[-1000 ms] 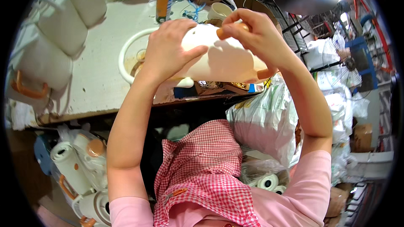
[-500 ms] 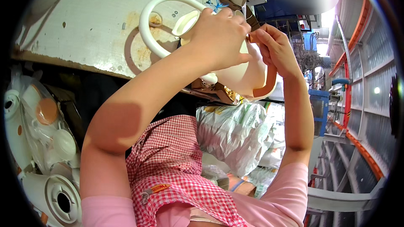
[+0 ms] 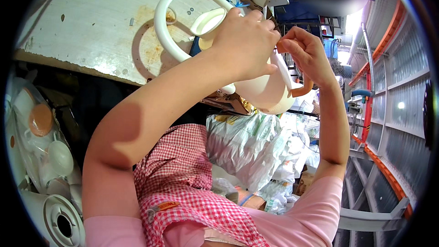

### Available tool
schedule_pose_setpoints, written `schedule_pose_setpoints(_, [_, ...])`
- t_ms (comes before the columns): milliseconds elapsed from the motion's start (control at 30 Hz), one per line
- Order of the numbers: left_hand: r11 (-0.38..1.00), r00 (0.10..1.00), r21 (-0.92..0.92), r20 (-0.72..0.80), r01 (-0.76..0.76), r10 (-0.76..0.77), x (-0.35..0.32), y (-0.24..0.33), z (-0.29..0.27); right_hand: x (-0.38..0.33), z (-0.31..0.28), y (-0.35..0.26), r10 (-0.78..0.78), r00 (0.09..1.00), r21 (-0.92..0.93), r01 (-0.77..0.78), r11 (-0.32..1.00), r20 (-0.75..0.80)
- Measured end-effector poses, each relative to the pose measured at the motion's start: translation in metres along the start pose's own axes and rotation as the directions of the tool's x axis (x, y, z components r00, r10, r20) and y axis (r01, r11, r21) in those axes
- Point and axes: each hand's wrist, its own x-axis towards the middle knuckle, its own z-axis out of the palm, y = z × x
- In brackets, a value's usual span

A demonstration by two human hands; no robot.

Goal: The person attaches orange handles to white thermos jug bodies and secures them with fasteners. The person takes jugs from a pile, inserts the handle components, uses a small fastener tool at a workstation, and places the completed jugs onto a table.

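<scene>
As left hand (image 3: pixel 247 41) clasps vessel (image 3: pixel 264 89), right (image 3: pixel 307 58) pinches handle (image 3: pixel 303 89)

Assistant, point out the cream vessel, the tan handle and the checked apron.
cream vessel (image 3: pixel 261 89), head view: lower side, below the left hand (image 3: pixel 244 43)
tan handle (image 3: pixel 302 91), head view: curved lower part
checked apron (image 3: pixel 176 162), head view: front cloth

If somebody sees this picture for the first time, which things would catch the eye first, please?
Probably the big white loop at upper centre-left, over the pale tabletop. Next, near the centre, the left hand on a cream body, and the right hand at a curved tan handle. Below, the red-and-white checked apron.
</scene>
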Motion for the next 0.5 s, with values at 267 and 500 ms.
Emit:
schedule_pose_setpoints(267, [0.999, 0.999, 0.005, -0.021, 0.044, -0.044, 0.0, 0.004, 0.003, 0.0, 0.003, 0.018, 0.138, 0.989, 0.327, -0.146, 0.934, 0.047])
schedule_pose_setpoints(500, [0.999, 1.0, 0.03, -0.018, 0.025, -0.025, 0.001, 0.005, 0.001, -0.004, 0.003, 0.022, 0.123, 0.992, 0.388, -0.127, 0.913, 0.034])
